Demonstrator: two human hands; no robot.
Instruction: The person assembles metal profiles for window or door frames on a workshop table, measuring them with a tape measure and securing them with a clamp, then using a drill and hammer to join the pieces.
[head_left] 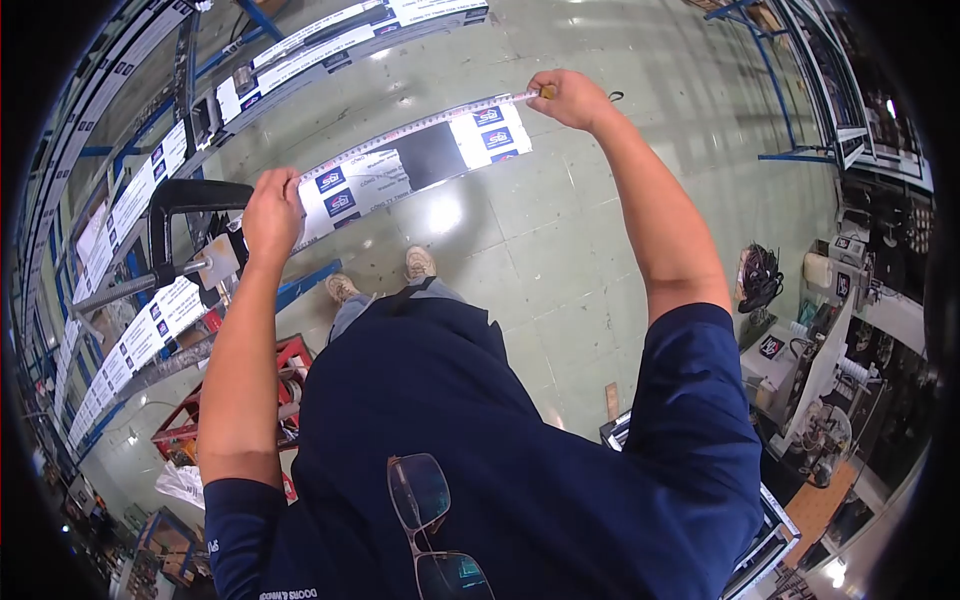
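A tape measure's marked blade point(410, 132) is stretched along the far edge of a long flat profile point(435, 160) with white printed film and a dark bare patch. At its right end, my right hand point(568, 100) is closed around the tape measure, of which a small yellow part shows by the fingers. A dark loop sticks out behind that hand. My left hand point(270, 217) is closed over the profile's left end, with its fingers at the blade's other end; the fingertips are partly hidden. Just left of it is a black clamp point(190, 197) with a threaded screw.
Film-wrapped profiles point(290, 70) lie on blue racks at left and top. A red metal crate point(190, 425) stands below left. Cables point(760, 275) and a cluttered workbench point(800, 400) are at right. Glasses point(425, 510) hang on my shirt.
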